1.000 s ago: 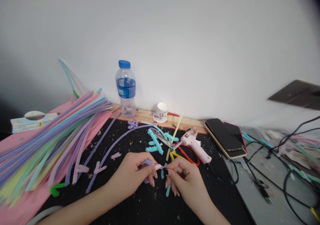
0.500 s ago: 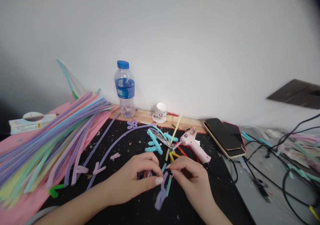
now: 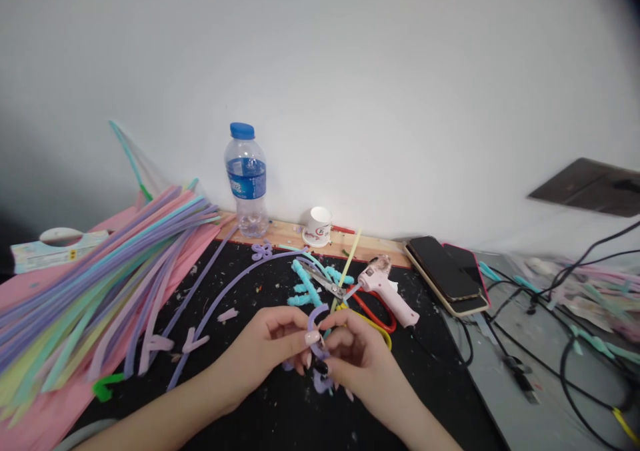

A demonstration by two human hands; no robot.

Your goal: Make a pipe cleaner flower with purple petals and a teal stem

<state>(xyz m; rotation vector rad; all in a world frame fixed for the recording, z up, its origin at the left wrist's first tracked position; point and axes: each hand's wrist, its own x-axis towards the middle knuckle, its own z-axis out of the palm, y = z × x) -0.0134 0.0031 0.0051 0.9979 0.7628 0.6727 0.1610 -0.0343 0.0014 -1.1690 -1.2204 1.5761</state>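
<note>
Between my two hands is a purple pipe cleaner (image 3: 316, 315), bent into a curve at its top. My left hand (image 3: 280, 344) pinches it from the left, thumb and fingers pressed together. From the right, my right hand (image 3: 355, 351) grips the same piece lower down, its fingers curled in. A looped purple part (image 3: 323, 383) hangs below the fingertips, partly hidden by them. Just beyond my hands lie curled turquoise pipe cleaners (image 3: 305, 284) and scissors (image 3: 330, 284) with red handles. Yellow handles (image 3: 383, 334) show beside my right hand.
A pink glue gun (image 3: 390, 294) lies right of the scissors. Many coloured pipe cleaners (image 3: 125, 264) fill the left side. A water bottle (image 3: 246, 181) and a paper cup (image 3: 319, 225) stand by the wall. Phones (image 3: 445, 267) and black cables (image 3: 545, 364) lie at the right.
My hands have drawn closer together, and the purple pipe cleaner now curves up above the fingertips. More of the red and yellow handles shows.
</note>
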